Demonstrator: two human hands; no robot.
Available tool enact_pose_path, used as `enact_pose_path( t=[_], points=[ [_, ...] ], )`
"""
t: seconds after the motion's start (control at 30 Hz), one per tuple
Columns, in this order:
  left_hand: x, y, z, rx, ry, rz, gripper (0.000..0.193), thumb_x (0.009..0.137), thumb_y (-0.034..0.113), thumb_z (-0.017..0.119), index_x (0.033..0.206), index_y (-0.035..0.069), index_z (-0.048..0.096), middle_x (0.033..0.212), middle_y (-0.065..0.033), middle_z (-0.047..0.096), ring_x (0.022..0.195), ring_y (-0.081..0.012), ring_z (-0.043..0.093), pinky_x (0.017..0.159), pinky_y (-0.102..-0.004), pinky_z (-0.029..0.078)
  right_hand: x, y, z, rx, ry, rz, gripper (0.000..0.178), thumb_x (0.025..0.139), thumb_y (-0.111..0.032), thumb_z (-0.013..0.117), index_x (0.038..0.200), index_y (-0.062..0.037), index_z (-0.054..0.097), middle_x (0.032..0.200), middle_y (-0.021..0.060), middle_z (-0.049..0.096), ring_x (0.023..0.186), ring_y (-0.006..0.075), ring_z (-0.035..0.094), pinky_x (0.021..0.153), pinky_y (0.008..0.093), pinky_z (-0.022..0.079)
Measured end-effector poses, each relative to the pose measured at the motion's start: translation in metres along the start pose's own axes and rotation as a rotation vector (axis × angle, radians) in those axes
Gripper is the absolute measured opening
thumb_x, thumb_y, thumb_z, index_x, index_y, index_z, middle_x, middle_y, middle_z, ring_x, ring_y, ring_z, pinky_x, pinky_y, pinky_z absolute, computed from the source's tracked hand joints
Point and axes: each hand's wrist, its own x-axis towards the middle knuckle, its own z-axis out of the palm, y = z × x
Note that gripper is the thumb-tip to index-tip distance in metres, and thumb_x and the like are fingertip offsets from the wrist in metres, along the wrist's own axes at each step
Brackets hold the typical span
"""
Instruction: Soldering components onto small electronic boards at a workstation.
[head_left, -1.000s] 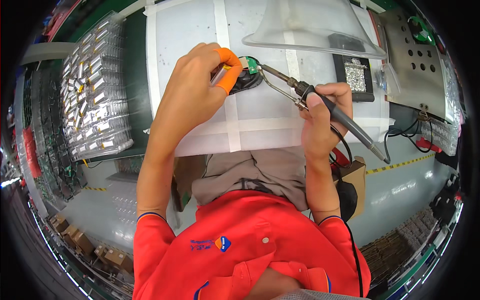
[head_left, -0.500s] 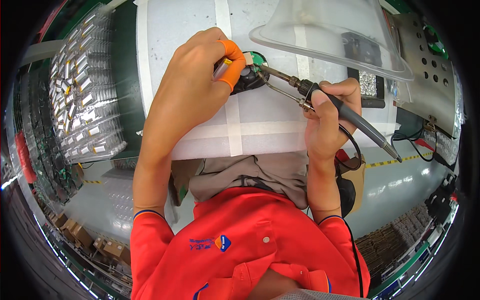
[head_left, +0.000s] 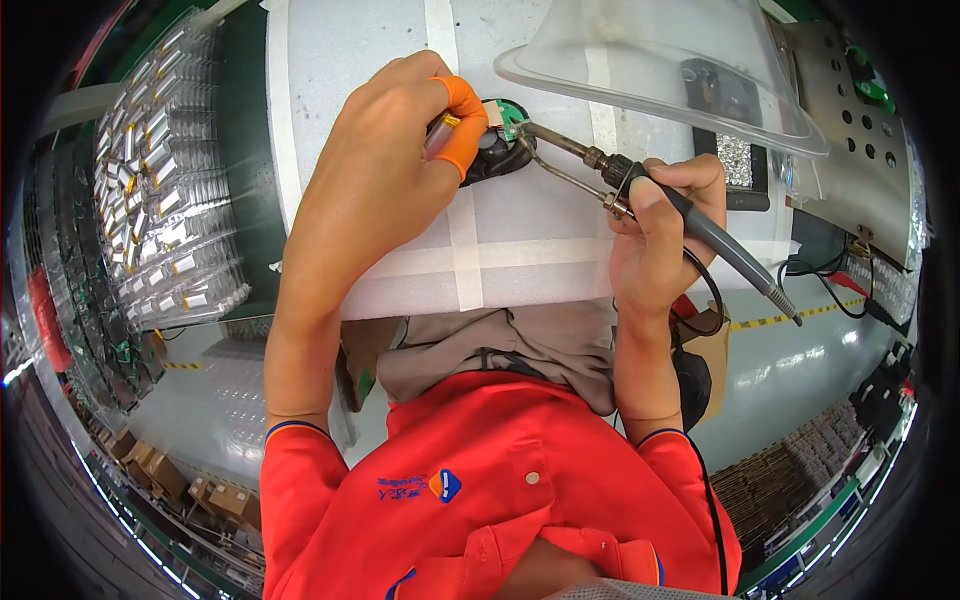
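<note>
My left hand (head_left: 385, 165), with orange finger cots (head_left: 461, 152) on its thumb and index finger, is closed in a pinch on a small silver battery cell (head_left: 441, 134) with yellow tape at its end. Beside those fingertips lies a rounded black housing (head_left: 497, 164) with a green circuit board (head_left: 511, 117) in it. The hand partly hides the housing. My right hand (head_left: 665, 225) grips the grey handle of a soldering iron (head_left: 705, 228). A thin metal solder-feed tube (head_left: 565, 182) runs alongside the iron. Both tips are at the board's right edge; whether they touch it I cannot tell.
A clear plastic cover (head_left: 670, 75) overhangs the work mat (head_left: 370, 268) at the far right. Behind my right hand sits a black tray of metallic bits (head_left: 737, 168), near a perforated metal box (head_left: 850, 150). Stacked clear trays of battery cells (head_left: 165, 190) stand at left.
The soldering iron's tip has shifted slightly up, and my right hand has moved a little with it. My left hand keeps its pinch, nearly still.
</note>
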Motion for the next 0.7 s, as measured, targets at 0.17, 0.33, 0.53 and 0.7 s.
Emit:
enact_pose_path(
  t=[0.17,0.33,0.53,0.7],
  points=[
    [0.0003,0.0001,-0.0009,0.02,-0.012,0.011,0.008,0.076,-0.005,0.066,0.082,-0.004,0.061,0.074,-0.0108,0.049,0.061,-0.0256,0.046,0.052,-0.0335,0.035,-0.0014,-0.0011,-0.0002,-0.026,0.009,0.024,0.014,0.081,0.002,0.052,0.09,-0.0029,0.042,0.066,0.0037,0.046,0.051,0.0054,0.037,0.045,0.0215,0.031],
    [0.001,0.0025,-0.0015,-0.043,-0.041,-0.095,0.01,0.072,-0.008,0.063,0.082,-0.006,0.059,0.074,-0.0118,0.047,0.061,-0.0269,0.045,0.054,-0.034,0.036,-0.0021,-0.0007,-0.0011,-0.015,0.016,0.029,0.014,0.081,0.003,0.051,0.09,-0.0032,0.042,0.067,0.0032,0.046,0.051,0.0058,0.038,0.046,0.0212,0.033],
    [0.0018,0.0049,-0.0002,0.035,-0.014,-0.044,0.01,0.073,-0.007,0.062,0.081,-0.006,0.058,0.074,-0.0136,0.047,0.061,-0.0292,0.044,0.053,-0.0348,0.035,-0.0017,0.0004,-0.0008,-0.057,0.007,0.007,0.015,0.081,0.004,0.052,0.09,-0.0037,0.042,0.066,0.0028,0.045,0.051,0.0059,0.038,0.047,0.0208,0.033],
    [0.0025,0.0033,0.0013,0.038,-0.004,-0.019,0.008,0.074,-0.005,0.063,0.081,-0.006,0.059,0.074,-0.0133,0.048,0.06,-0.0286,0.044,0.052,-0.0355,0.035,-0.0011,-0.0001,0.0011,-0.058,-0.003,0.008,0.015,0.081,0.004,0.053,0.089,-0.0037,0.043,0.066,0.0027,0.046,0.051,0.0055,0.039,0.046,0.0201,0.032]
  ],
)
